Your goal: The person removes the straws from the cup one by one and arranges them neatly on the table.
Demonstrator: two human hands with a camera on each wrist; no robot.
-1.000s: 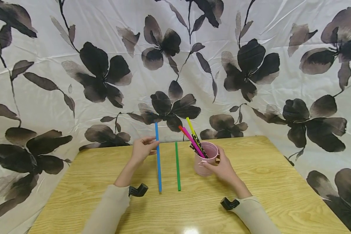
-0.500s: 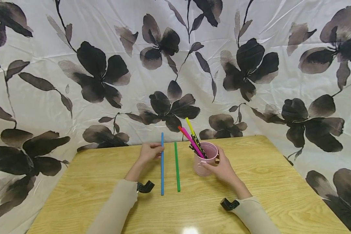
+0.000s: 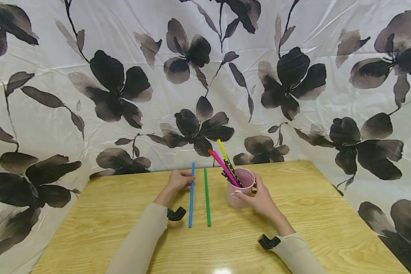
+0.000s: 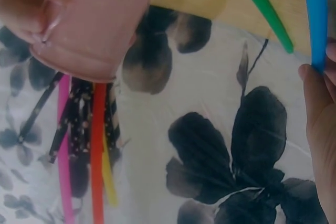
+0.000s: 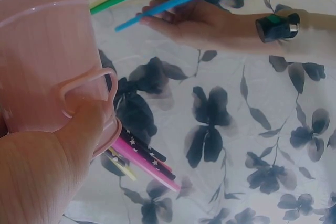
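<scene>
My left hand [image 3: 180, 180] pinches a blue straw [image 3: 191, 207] near its far end, with thumb and finger meeting on it in the left wrist view. The straw runs lengthwise, close over the table. Just to its right lies a green straw [image 3: 207, 199], roughly parallel. My right hand [image 3: 263, 197] grips a small pink bucket [image 3: 235, 198] by its right side, the thumb at a little side handle [image 5: 89, 85]. Out of the bucket's mouth lean several straws: pink [image 3: 226, 169], yellow [image 3: 222, 149], red [image 3: 211, 152] and black patterned ones [image 5: 149, 150]. Their lower ends are hidden inside.
The wooden table [image 3: 328, 213] stretches to both sides and toward the front. Behind its far edge hangs a white cloth [image 3: 239, 99] with dark flowers. Small black cameras sit at the left wrist [image 3: 176, 214] and right wrist [image 3: 269, 241].
My left hand has carried the blue straw rightward and down toward the table, nearer the green straw. The right hand and the bucket have stayed in place.
</scene>
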